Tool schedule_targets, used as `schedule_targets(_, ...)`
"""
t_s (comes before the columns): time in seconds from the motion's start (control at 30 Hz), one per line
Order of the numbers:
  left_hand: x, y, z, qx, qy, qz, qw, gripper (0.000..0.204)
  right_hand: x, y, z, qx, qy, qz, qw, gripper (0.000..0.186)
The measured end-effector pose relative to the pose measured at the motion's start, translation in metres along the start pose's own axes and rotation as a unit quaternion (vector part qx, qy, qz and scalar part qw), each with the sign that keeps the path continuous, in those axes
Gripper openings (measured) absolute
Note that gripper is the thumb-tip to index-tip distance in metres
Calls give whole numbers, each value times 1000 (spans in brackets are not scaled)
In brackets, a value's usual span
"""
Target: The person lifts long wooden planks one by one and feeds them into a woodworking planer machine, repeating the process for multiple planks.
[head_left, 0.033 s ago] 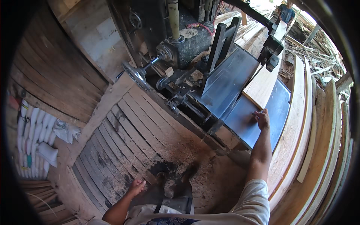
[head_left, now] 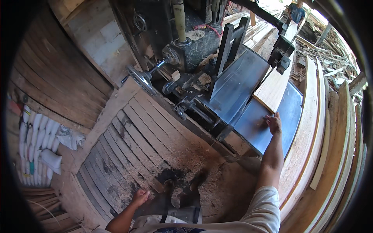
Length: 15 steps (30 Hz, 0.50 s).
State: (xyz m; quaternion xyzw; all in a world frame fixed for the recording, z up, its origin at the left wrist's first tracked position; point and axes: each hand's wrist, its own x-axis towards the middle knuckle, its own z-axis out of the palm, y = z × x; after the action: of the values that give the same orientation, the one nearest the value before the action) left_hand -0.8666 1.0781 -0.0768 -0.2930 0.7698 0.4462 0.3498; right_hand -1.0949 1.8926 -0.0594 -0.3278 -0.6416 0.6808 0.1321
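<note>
My right hand (head_left: 274, 122) is at the near end of a pale wooden board (head_left: 274, 91), fingers curled against its end. The board lies on the steel table (head_left: 287, 132) of a band saw, beside the blade guide assembly (head_left: 281, 52). My left hand (head_left: 142, 196) is closed low over the slatted floor, with nothing visible in it. Beyond the saw a person (head_left: 296, 13) stands at the far end of the plank run.
Saw column with handwheels (head_left: 142, 77) at centre top. Long planks (head_left: 312, 116) lie along the right, scrap wood (head_left: 338, 58) behind. White sacks (head_left: 37, 143) are stacked at left beside a wooden wall (head_left: 58, 66). Sawdust covers the slatted floor (head_left: 132, 143).
My right hand and the board have shifted very slightly in the picture, along with the surroundings. Otherwise little differs.
</note>
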Motion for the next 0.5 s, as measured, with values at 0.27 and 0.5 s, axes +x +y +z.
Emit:
schedule_targets(0.27, -13, -115, -63, 36, 63, -172, 982, 44, -67, 15, 8, 172, 19, 27, 985, 80)
schedule_targets(0.5, 11, -30, -37, -1, -44, 45, 998, 42, -317, 76, -1, 175, 237, 82, 952, 62)
